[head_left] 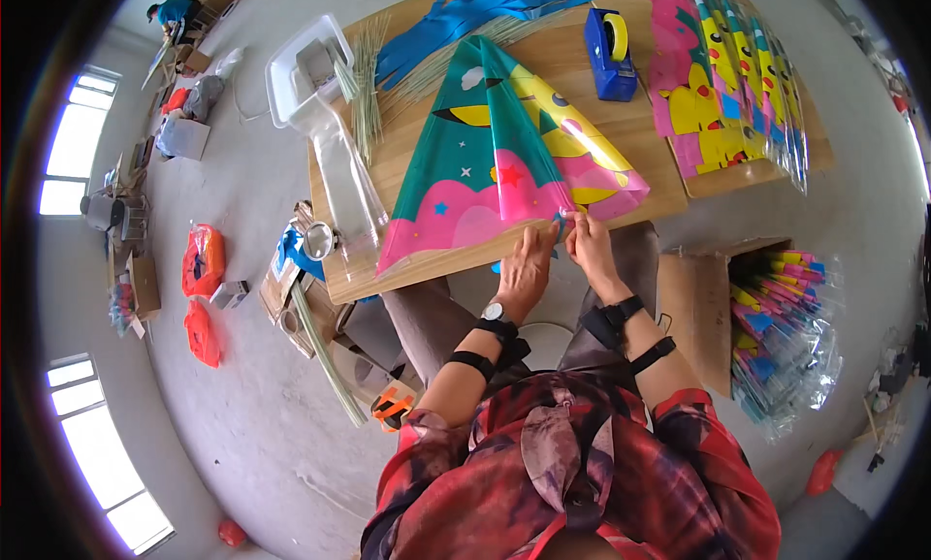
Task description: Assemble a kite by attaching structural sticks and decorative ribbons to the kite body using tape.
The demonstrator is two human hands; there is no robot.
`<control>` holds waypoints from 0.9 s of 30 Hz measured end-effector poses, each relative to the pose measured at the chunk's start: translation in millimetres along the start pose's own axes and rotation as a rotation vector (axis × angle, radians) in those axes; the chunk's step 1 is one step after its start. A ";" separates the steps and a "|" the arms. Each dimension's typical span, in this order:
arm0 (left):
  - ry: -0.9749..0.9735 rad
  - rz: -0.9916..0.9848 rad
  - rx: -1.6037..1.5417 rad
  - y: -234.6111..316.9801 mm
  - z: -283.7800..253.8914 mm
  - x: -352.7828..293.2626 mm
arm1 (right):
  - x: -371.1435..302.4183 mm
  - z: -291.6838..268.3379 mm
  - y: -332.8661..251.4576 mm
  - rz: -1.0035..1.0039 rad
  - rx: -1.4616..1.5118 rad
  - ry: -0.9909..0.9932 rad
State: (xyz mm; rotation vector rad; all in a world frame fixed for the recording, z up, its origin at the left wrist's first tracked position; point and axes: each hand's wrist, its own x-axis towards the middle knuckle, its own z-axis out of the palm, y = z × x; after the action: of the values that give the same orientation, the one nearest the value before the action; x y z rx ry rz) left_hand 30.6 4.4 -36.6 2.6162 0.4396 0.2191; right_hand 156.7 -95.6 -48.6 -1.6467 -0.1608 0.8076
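Note:
A folded printed kite (pixel 461 187) in teal, pink and yellow lies on the wooden table, its point away from me. At the near edge of the table, my left hand (pixel 526 269) and my right hand (pixel 592 255) meet at the kite's lower pink edge. Both have their fingers closed in a pinch there, with a scrap of blue between them that is mostly hidden. A watch is on my left wrist, and dark straps circle both forearms.
Blue ribbons (pixel 465 22) and thin sticks (pixel 368 85) lie across the table's far side. Beyond the kite stands a blue tape dispenser (pixel 613 70). Bagged kites (pixel 747 65) lie at right, above a cardboard box (pixel 698 313) of more packages. A white tub (pixel 287 80) sits at left.

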 end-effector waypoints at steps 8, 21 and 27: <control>-0.065 0.031 0.019 -3.6 -3.6 -1.1 | -2.9 1.4 3.8 -0.031 -0.093 0.047; 0.081 0.200 -0.009 -8.5 1.7 -1.9 | 2.1 8.5 14.0 -0.121 -0.187 0.114; -0.037 0.189 0.022 -5.6 -0.7 2.4 | 5.5 4.0 24.1 -0.238 -0.246 0.155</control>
State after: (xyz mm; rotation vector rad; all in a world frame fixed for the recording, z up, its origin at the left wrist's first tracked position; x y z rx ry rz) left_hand 31.2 10.2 -38.5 2.6794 0.1825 0.2288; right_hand 150.6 -95.7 -73.0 -1.8711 -0.3513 0.4915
